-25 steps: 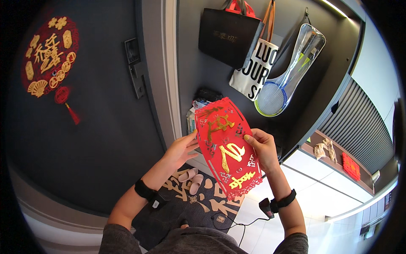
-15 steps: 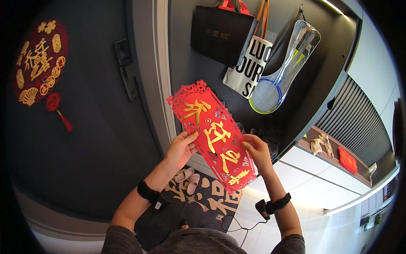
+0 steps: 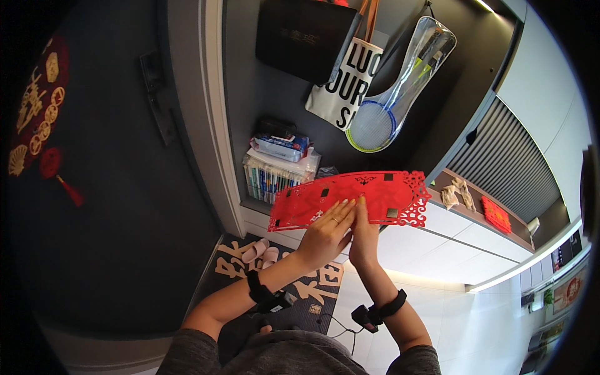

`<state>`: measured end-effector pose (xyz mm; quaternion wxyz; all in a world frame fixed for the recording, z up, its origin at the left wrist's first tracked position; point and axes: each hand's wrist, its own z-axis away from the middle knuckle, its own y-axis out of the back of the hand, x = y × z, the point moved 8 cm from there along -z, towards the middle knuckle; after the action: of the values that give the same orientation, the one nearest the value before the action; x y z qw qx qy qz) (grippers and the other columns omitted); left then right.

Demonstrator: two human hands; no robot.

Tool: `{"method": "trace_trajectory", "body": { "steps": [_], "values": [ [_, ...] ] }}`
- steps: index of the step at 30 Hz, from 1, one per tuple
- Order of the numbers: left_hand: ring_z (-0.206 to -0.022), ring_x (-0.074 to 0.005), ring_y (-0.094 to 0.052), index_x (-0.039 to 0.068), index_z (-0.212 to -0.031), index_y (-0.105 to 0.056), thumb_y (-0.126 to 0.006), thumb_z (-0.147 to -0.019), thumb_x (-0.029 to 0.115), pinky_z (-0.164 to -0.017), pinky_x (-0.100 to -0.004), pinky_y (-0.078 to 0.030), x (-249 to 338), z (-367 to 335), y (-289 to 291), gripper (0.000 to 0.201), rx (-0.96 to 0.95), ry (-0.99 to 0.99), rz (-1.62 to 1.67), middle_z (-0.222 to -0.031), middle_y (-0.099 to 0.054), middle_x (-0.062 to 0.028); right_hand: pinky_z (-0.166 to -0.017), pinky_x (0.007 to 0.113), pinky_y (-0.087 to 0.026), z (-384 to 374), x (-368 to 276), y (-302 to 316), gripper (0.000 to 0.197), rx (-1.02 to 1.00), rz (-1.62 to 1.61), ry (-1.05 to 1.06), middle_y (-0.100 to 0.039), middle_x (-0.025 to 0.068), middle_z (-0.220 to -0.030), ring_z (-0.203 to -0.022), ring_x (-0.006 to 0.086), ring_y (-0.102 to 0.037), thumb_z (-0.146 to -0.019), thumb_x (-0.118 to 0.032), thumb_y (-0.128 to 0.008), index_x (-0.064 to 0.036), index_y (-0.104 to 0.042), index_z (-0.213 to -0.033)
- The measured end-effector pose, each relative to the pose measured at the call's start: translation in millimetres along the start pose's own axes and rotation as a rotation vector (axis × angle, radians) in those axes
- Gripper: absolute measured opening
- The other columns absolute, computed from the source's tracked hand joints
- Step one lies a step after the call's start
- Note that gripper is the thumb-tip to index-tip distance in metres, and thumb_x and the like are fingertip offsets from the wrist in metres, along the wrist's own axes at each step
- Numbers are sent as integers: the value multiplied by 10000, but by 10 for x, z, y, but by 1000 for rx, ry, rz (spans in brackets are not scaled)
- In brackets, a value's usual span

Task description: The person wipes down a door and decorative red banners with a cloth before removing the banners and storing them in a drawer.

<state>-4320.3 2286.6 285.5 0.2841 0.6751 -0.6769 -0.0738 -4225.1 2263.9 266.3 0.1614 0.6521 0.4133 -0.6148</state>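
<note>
In front of me is a red cut-paper banner (image 3: pixel 297 201) with a lacy edge, its back turned up. Several small dark square pads (image 3: pixel 392 213) sit on that back. My left hand (image 3: pixel 326 234) grips the lower edge near the middle, fingers laid together over the paper; a ring shows on one finger. Right beside it, almost touching, my right hand (image 3: pixel 364 237) holds the same edge with fingers pressed close. What lies under the paper, including part of the grip, is hidden. The gold lettering on the front is out of sight.
A dark door (image 3: pixel 112 237) with a red-and-gold hanging ornament (image 3: pixel 40 106) stands left. Ahead, an alcove holds a black bag (image 3: pixel 306 40), a canvas tote (image 3: pixel 344 84), badminton rackets (image 3: pixel 375 122) and a bin of pens (image 3: pixel 269 178). Slippers (image 3: pixel 255 251) lie on the mat (image 3: pixel 315 284). Another red paper piece (image 3: pixel 495 214) rests on the right ledge.
The banner has been flipped from its gold-lettered front to its back and swung from slanting to nearly level. Both hands have come together at its lower edge. My view has shifted right.
</note>
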Motion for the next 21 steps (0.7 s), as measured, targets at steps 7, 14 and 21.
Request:
{"method": "trace_trajectory", "body": {
  "steps": [7,14,21],
  "values": [
    [-1325,-307,-309,31,-1389,-306,-691,-791,199,-1081,-416,-242,-581,74,121,730,-42,146,281,-1415,-336,-188,-751,286,-510,-266,108,965,294,178,-284,-51,-622,60,-1052,-884,159,-615,-912,-208,-557,-44,-522,-1152],
    [-1350,-276,-243,40,-1405,-268,-510,-896,498,-1076,-389,-231,-1945,1119,-1017,726,-285,1219,905,-1465,-242,-149,-886,351,-492,-57,-275,1877,317,264,-407,-30,-606,99,-1140,-1024,211,-599,-938,-209,-495,-16,-508,-1189],
    [-1229,-230,-446,-3,-1334,-376,-348,-922,554,-1049,-404,-331,-410,735,-2365,694,-595,1258,2080,-1337,-465,-126,-896,351,-486,321,-690,3201,338,499,-395,88,-577,87,-1191,-1063,207,-577,-946,-234,-477,-23,-491,-1210]
  ]
}}
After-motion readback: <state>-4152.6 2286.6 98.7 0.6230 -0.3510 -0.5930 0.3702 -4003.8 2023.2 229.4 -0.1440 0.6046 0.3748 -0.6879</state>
